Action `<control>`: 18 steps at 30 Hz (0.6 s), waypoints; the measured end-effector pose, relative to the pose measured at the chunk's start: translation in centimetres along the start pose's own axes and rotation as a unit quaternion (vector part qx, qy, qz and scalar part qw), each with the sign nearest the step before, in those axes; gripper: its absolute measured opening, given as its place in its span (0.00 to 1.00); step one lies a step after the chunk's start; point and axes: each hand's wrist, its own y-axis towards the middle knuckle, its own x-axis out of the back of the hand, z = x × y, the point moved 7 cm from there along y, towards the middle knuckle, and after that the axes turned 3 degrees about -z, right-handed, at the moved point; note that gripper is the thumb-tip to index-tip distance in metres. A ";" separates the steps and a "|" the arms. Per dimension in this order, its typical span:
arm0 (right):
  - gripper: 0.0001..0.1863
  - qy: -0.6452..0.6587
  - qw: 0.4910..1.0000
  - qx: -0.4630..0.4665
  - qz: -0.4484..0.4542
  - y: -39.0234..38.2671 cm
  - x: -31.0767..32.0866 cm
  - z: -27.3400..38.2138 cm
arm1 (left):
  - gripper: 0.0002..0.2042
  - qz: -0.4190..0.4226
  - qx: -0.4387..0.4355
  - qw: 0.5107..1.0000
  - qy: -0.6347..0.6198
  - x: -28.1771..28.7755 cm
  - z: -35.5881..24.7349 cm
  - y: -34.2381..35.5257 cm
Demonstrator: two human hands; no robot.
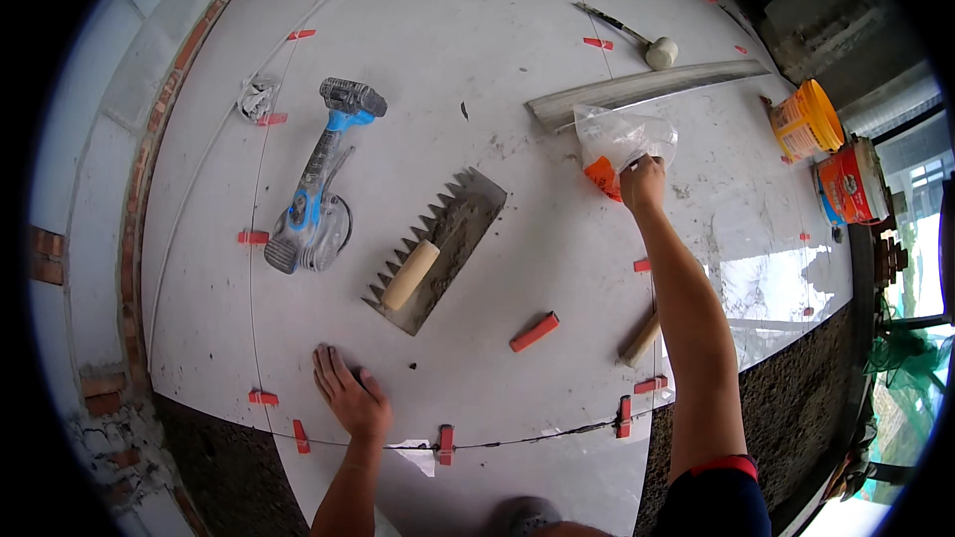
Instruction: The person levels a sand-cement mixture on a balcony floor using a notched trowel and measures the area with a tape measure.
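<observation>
My right hand (642,177) reaches forward with its fingers closed on a clear plastic bag (622,129) with orange pieces inside. My left hand (353,393) lies open on the grey tiles (497,268), fingers spread. Between my hands is a notched trowel (463,224) with a pale wooden handle (408,276). A blue and grey cordless power tool (323,209) lies at the left. A loose red wedge (534,330) lies right of the trowel, and another wooden handle (637,343) shows partly behind my right forearm.
A long metal straightedge (696,80) and mallet (662,52) lie ahead. Yellow (801,121) and red buckets (848,184) stand at the right. Red spacers (446,444) line the joints, a cable (199,169) runs along the left near the block wall (99,189), and dark rough ground (771,403) borders the tiles.
</observation>
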 end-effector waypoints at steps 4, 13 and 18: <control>0.10 0.099 0.991 0.023 -0.085 -1.9 3.0 -1.2 | 0.28 0.011 0.004 1.000 0.008 -0.1 -0.2 -0.2; 0.07 0.411 0.901 -0.100 -0.096 -3.0 6.6 -2.9 | 0.31 0.028 0.013 0.999 0.022 -1.2 0.7 -0.9; 0.08 0.617 0.767 -0.169 -0.047 -4.2 8.8 -2.5 | 0.31 0.172 0.035 0.980 -0.094 -0.4 2.7 0.6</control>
